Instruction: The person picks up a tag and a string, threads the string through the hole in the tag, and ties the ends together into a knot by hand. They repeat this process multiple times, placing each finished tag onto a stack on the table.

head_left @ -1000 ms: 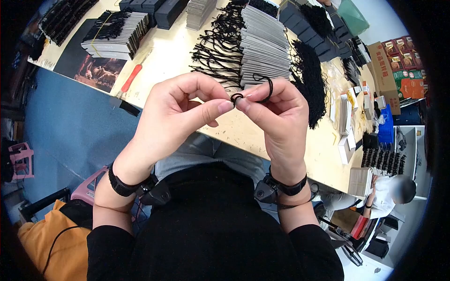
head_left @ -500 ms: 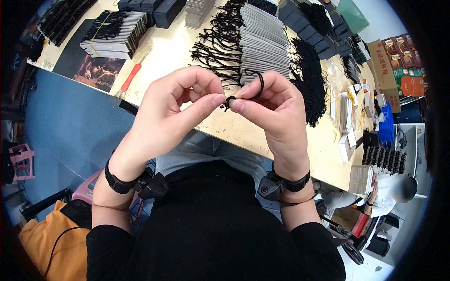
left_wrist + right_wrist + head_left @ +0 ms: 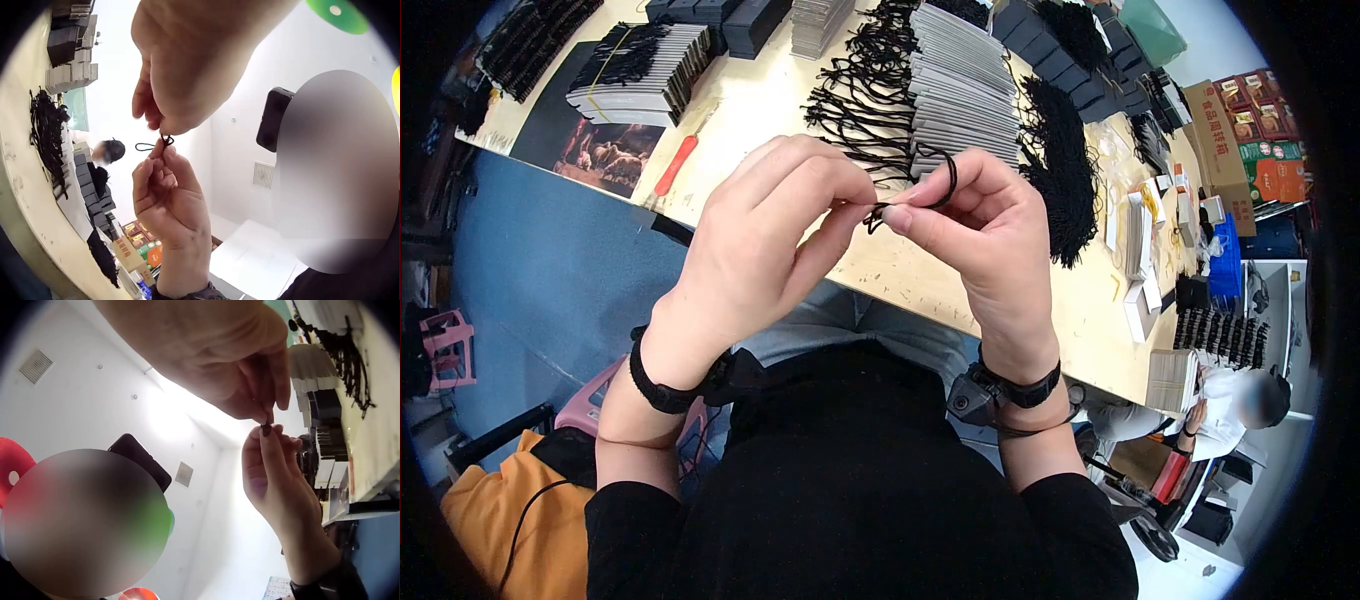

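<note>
A thin black cord is held up between both hands, above the near edge of the table. My right hand pinches it between thumb and forefinger, and a loop of it arches over the forefinger. The thumb and fingertips of my left hand pinch the same cord from the other side, close against the right thumb. A small dark tangle hangs between the fingertips. In the left wrist view the cord's loop sticks out past the right fingertips. The left fingers hide part of the cord.
Behind the hands lies a long row of grey cards with black cords. More black cords are heaped to the right. A red-handled tool lies left, near a banded stack. Another person sits at the right.
My left hand has turned over so its back faces up, its fingertips closing in on the tangle. Both hands have shifted slightly left and away from the body, the right still pinching the cord.
</note>
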{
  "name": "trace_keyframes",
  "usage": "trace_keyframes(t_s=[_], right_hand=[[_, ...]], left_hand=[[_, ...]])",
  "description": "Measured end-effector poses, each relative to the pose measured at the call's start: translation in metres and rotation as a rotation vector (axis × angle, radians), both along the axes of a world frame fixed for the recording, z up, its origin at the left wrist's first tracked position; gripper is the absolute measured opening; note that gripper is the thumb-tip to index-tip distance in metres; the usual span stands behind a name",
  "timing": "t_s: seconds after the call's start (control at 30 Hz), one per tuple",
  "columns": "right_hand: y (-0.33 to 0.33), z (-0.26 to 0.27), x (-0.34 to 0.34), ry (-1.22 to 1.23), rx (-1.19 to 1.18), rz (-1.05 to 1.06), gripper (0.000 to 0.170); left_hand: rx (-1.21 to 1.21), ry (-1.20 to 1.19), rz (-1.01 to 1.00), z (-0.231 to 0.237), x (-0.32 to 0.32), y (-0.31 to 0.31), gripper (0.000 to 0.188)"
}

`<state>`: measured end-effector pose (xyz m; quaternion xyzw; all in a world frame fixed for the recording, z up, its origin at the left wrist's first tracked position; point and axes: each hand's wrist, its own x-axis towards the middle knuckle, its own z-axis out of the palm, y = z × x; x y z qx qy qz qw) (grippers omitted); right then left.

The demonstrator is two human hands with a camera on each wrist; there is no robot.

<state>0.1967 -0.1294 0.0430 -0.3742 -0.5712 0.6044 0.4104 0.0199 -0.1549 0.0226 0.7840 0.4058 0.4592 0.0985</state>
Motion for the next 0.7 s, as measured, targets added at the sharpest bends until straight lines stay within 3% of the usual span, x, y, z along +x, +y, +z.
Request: trace_keyframes(t_s=[0.13, 0.2, 0.23, 0.3, 0.5, 0.7], right_hand=[[0.001, -0.004, 0.001, 0.039, 0.021, -0.018, 0.015], [0.000, -0.005, 0.000, 0.061, 0.029, -0.035, 0.015], [-0.001, -0.006, -0.001, 0.084, 0.037, -0.050, 0.015], [-0.004, -0.005, -0.003, 0.090, 0.047, -0.069, 0.015], [-0.008, -0.008, -0.008, 0.070, 0.150, -0.155, 0.016], [-0.009, -0.008, -0.009, 0.059, 0.130, -0.178, 0.016]], left_hand=[[-0.095, -0.121, -0.034, -0.003, 0.005, -0.003, 0.011], [-0.352, -0.329, -0.102, -0.009, 0.005, -0.005, 0.007], [-0.351, -0.329, -0.102, -0.008, 0.006, -0.006, 0.007], [-0.694, -0.618, -0.184, -0.006, 0.008, -0.010, 0.008], [-0.808, -0.965, -0.296, -0.006, 0.013, -0.011, 0.011], [-0.781, -0.958, -0.283, -0.012, 0.013, -0.011, 0.013]])
